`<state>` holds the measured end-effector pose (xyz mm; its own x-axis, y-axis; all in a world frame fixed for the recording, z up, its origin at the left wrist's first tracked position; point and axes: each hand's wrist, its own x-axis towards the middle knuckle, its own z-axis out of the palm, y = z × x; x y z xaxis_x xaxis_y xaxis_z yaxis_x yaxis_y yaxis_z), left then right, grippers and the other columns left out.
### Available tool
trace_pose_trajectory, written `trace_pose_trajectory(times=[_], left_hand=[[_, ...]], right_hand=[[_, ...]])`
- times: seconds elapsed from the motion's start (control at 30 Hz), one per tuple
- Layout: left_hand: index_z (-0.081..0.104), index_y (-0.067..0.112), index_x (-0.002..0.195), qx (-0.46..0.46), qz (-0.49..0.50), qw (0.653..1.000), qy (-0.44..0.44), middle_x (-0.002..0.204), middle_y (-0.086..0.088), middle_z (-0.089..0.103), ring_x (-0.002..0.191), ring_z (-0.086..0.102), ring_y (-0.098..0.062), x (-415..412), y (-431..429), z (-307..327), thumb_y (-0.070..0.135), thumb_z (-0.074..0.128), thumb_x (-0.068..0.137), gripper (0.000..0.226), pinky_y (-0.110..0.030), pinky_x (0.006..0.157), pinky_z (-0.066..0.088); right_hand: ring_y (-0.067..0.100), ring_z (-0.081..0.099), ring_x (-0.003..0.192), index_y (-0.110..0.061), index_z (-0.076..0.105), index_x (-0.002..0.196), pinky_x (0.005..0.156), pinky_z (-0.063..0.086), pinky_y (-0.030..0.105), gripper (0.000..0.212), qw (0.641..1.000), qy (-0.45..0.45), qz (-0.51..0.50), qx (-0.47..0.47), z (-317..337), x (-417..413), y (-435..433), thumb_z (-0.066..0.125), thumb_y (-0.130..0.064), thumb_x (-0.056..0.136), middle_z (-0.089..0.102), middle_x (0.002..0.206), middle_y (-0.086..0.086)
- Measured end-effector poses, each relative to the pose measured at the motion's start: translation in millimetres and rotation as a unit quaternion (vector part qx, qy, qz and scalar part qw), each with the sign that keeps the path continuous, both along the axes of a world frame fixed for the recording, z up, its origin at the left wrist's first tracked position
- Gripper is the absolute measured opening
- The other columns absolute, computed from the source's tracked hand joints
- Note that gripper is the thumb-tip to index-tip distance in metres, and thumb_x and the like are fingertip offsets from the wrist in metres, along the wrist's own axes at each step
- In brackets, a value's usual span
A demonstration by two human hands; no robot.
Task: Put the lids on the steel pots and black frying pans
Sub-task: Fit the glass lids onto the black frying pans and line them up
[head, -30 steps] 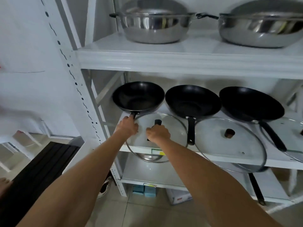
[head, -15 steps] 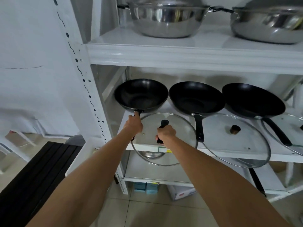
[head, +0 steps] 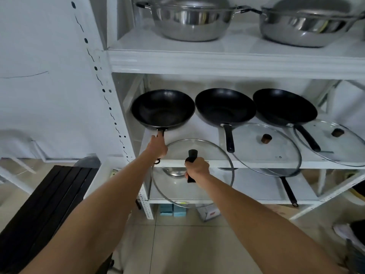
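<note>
— How is the light?
— Soft and even, daylight-cool; faint shadow sits under the upper shelf (head: 227,62).
— Any glare?
— Bright streaks on the steel pots (head: 189,18) toward twelve o'clock.
— Sharpness?
— Slightly soft overall; the upright post (head: 102,91) bows toward nine o'clock from wide-angle distortion.

The right hand (head: 197,168) is lifting the glass lid (head: 192,173) by its black handle, away from the middle shelf (head: 276,165). One second ago the lid was lying flat on that shelf; now it is hanging tilted in front of the shelf edge, lower and closer to the person.
</note>
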<state>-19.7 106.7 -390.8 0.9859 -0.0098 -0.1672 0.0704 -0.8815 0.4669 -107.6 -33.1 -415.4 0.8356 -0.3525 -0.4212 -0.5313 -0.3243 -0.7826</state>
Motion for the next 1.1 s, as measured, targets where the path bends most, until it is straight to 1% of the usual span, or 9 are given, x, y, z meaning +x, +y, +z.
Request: trace_pose_trajectory(times=[0.1,0.17,0.3,0.47,0.63,0.7,0.9,1.0,1.1], left_hand=[[0.013,0.012,0.156,-0.014,-0.006,1.000,0.005,0.137,-0.025,0.043,0.119,0.054,-0.043,-7,2,1,0.006,0.052,0.095,0.072,-0.041,0.091,0.046],[0.012,0.012,0.156,-0.016,-0.007,1.000,0.007,0.137,-0.025,0.042,0.119,0.054,-0.043,-14,4,2,0.007,0.051,0.096,0.072,-0.042,0.093,0.045],[0.013,0.010,0.156,-0.019,-0.018,1.000,0.012,0.138,-0.026,0.042,0.122,0.052,-0.044,-21,12,4,0.009,0.050,0.096,0.071,-0.043,0.098,0.044],[0.016,0.012,0.156,-0.022,-0.039,0.999,0.015,0.132,-0.025,0.053,0.116,0.058,-0.042,-41,22,5,0.013,0.055,0.092,0.074,-0.039,0.085,0.046],[0.027,0.009,0.153,-0.037,-0.037,0.998,0.020,0.127,-0.024,0.059,0.113,0.059,-0.040,-66,26,10,0.008,0.056,0.091,0.068,-0.036,0.082,0.046],[0.034,0.008,0.149,-0.041,-0.028,0.999,0.024,0.125,-0.023,0.059,0.111,0.059,-0.039,-74,27,10,0.007,0.056,0.090,0.063,-0.034,0.079,0.045],[0.037,0.009,0.148,-0.049,-0.022,0.998,0.024,0.133,-0.021,0.056,0.117,0.057,-0.040,-90,29,11,0.012,0.061,0.090,0.063,-0.035,0.084,0.044],[0.040,0.011,0.146,-0.063,-0.022,0.997,0.030,0.129,-0.020,0.058,0.112,0.058,-0.039,-94,32,13,0.012,0.065,0.087,0.064,-0.039,0.086,0.049],[0.038,0.014,0.148,-0.066,-0.017,0.997,0.040,0.127,-0.019,0.059,0.106,0.059,-0.037,-94,36,14,0.012,0.067,0.083,0.071,-0.037,0.079,0.049]], right_hand=[[0.019,0.063,0.045,-0.004,0.056,0.105,0.051,0.055,0.030,0.018,1.000,0.020,-0.019,0.011,5,-27,1,0.059,-0.018,0.095,0.068,0.071,0.013],[0.013,0.057,0.034,-0.003,0.054,0.103,0.040,0.047,0.022,0.013,0.999,0.020,-0.035,0.020,11,-41,1,0.056,-0.014,0.096,0.066,0.069,0.013],[0.009,0.053,0.029,-0.005,0.054,0.098,0.038,0.047,0.020,0.009,0.999,0.009,-0.037,0.008,28,-63,2,0.055,-0.014,0.098,0.064,0.061,0.010],[0.007,0.050,0.025,-0.004,0.053,0.100,0.030,0.037,0.014,0.009,1.000,-0.010,-0.019,-0.004,56,-91,-6,0.052,-0.013,0.099,0.060,0.056,0.008],[0.007,0.053,0.028,-0.006,0.056,0.095,0.032,0.037,0.013,0.010,1.000,-0.011,-0.012,-0.027,78,-121,-15,0.054,-0.015,0.096,0.060,0.046,0.003],[0.009,0.056,0.033,-0.007,0.058,0.093,0.040,0.043,0.017,0.010,0.999,-0.013,-0.019,-0.025,83,-133,-20,0.054,-0.016,0.094,0.060,0.042,-0.001],[0.014,0.060,0.044,-0.013,0.055,0.090,0.063,0.056,0.029,0.006,0.999,-0.032,-0.040,0.006,94,-160,-26,0.054,-0.018,0.093,0.064,0.055,0.003],[0.017,0.059,0.045,-0.009,0.058,0.092,0.063,0.055,0.030,0.007,0.997,-0.033,-0.059,0.034,98,-165,-32,0.055,-0.016,0.092,0.063,0.058,0.005],[0.017,0.059,0.048,-0.010,0.056,0.084,0.060,0.057,0.032,0.010,0.996,-0.030,-0.072,0.050,110,-166,-35,0.056,-0.016,0.093,0.064,0.061,0.007]])
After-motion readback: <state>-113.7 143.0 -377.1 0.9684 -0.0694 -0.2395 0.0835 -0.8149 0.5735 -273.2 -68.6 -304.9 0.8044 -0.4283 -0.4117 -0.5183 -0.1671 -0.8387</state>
